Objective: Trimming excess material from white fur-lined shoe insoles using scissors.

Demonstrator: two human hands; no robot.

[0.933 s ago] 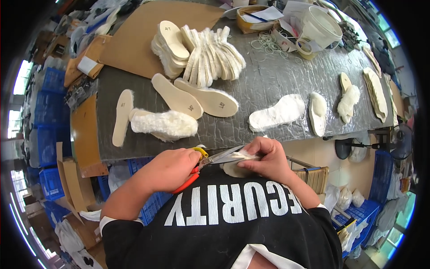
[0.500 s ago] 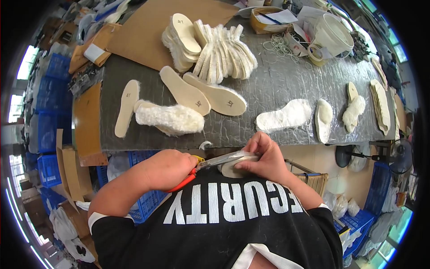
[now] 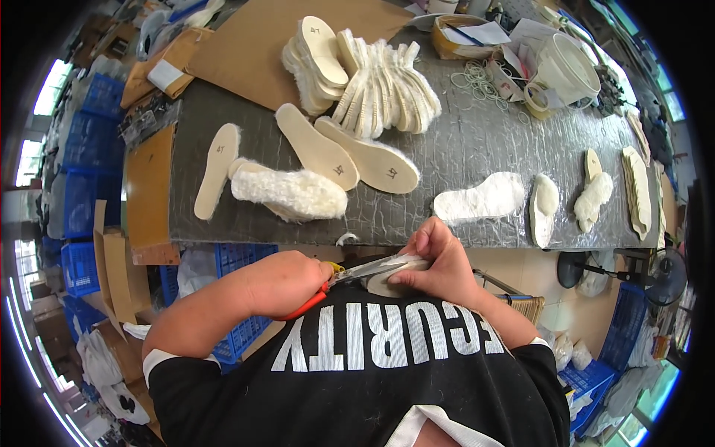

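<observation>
We note a cream insole (image 3: pixel 381 286), whitish at its pinched end and partly hidden, just off the table's (image 3: pixel 402 231) near edge. Our right hand (image 3: pixel 441 264) pinches it between thumb and fingers; our left hand (image 3: pixel 290 281) has fingers curled round red-and-yellow scissors (image 3: pixel 370 269), blades reaching the insole. Beyond, a fleecy insole (image 3: pixel 290 192) lies near that edge, a packed row of insoles (image 3: pixel 387 89) farther back.

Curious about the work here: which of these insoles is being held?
The pale insole in the right-hand grip, beside the scissors and up off the worktable; the other visible insoles rest on it.
</observation>
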